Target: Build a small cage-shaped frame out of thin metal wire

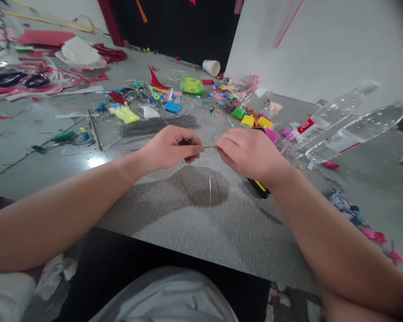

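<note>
A short stretch of thin dark wire [208,146] runs level between my two hands, above the table. My left hand [174,145] is closed, with thumb and fingertips pinching the left end of the wire. The right end is in the closed fingers of my right hand [250,150], whose fingertips are partly hidden. Below the hands, a thin shiny wire [210,185] lies on the grey table [201,237]. Behind my left hand is a bundle of straight grey wires [159,125]. A black and yellow object [260,188] is partly hidden beneath my right wrist.
Clear plastic bottles [352,134] are at the right. Colourful clay packets, such as a yellow one [126,114] and a green one [191,85], lie across the back. Scissors [23,79] and red paper [46,37] are at far left. A white cup [211,67] lies tipped.
</note>
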Demonstrator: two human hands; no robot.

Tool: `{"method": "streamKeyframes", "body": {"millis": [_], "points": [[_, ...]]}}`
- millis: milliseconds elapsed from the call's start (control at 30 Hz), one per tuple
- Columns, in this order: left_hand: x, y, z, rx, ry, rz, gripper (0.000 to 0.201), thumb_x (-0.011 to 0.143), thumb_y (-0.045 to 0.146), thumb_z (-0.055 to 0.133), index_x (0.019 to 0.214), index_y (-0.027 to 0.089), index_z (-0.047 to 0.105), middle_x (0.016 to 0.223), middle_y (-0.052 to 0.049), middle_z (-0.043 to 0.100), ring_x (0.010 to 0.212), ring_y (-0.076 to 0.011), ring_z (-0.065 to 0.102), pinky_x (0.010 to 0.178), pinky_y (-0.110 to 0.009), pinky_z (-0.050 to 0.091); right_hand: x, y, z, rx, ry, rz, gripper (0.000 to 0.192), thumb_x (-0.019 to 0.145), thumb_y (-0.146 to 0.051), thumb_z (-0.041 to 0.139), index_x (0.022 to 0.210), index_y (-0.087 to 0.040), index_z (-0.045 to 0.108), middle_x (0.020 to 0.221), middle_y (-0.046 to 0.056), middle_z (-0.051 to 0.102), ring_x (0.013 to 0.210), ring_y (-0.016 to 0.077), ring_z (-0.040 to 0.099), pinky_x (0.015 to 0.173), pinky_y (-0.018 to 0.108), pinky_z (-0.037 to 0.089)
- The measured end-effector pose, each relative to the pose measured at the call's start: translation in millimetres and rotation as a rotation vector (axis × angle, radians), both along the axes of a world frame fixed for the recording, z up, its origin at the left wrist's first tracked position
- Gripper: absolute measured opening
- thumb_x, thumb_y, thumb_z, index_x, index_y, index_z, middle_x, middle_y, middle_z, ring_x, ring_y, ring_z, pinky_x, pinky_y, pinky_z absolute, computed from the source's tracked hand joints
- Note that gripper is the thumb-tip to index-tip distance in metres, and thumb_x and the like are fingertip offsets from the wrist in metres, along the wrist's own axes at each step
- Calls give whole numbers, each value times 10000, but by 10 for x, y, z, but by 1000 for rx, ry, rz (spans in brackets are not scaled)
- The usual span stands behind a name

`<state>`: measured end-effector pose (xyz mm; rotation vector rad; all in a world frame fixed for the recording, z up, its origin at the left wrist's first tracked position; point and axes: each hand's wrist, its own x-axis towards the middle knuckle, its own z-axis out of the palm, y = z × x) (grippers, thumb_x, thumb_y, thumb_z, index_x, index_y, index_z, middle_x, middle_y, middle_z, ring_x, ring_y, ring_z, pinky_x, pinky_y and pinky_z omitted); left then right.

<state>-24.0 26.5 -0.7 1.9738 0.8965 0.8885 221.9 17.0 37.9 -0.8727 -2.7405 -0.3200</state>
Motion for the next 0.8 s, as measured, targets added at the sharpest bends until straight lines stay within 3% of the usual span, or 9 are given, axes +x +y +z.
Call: {"method": "streamKeyframes", "body": {"millis": [133,300,467,633,800], "points": [[-3,-1,49,-110,-80,-26,140,881,206,678,755,179,732,650,-34,699,550,-135,639,531,-268,533,7,24,-37,-24,94,18,287,1023,-222,406,930,-192,676,893,78,680,828,215,558,739,366,381],[-18,13,55,-206,-104,-67,178,897,224,661,738,186,732,654,-46,703,535,-145,639,508,-287,536,24,14,35,-368,360,-14,128,941,-287,584,909,-203,674,824,28,681,736,169,582,704,325,435],[-34,11,50,-254,-147,-99,174,894,272,678,751,194,738,656,-54,708,531,-152,634,493,-298,529,37,-25,83,-638,494,-109,121,914,-334,640,921,-224,689,811,17,699,707,167,611,630,311,466],[-22,-13,56,-215,-170,-95,233,913,328,647,734,198,718,661,-68,699,553,-168,641,498,-320,533,24,-79,120,-497,447,-76,117,947,-291,578,937,-243,684,901,36,716,800,190,647,697,337,503],[-26,-25,82,-348,-233,-186,222,890,255,650,678,190,664,631,-60,665,497,-137,593,445,-284,475,19,-178,221,-121,153,81,235,1018,-275,471,886,-240,663,950,58,715,865,210,642,786,373,491]]}}
